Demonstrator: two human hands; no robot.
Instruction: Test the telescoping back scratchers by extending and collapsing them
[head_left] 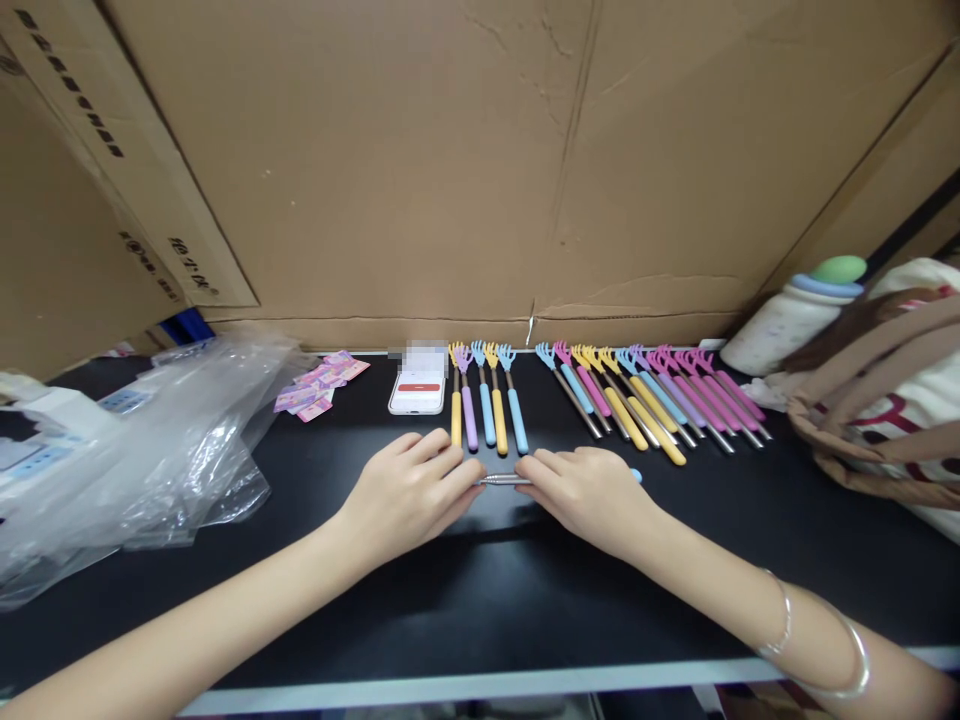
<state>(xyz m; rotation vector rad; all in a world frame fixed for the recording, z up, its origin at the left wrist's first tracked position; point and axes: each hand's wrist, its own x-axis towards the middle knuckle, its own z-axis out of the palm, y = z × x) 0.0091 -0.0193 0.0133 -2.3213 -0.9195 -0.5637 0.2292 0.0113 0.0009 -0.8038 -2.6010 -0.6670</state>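
Between my two hands a back scratcher [504, 480] lies level, its bare metal shaft showing in the gap. My left hand [409, 490] is closed around one end of it, hiding that end. My right hand [589, 492] grips the shaft from the other side, and a small blue tip sticks out past it. Just beyond my hands lies a short row of back scratchers [487, 415] with yellow, purple and blue handles. Farther right is a second row of several back scratchers [624, 418], with bare metal rods showing among their coloured handles.
A white phone [417, 392] and small printed cards [319, 385] lie at the back, left of centre. Clear plastic bags [172, 440] are heaped on the left. A bottle [787, 320] and a fabric bag [885, 400] stand at the right. Cardboard [420, 180] walls the back.
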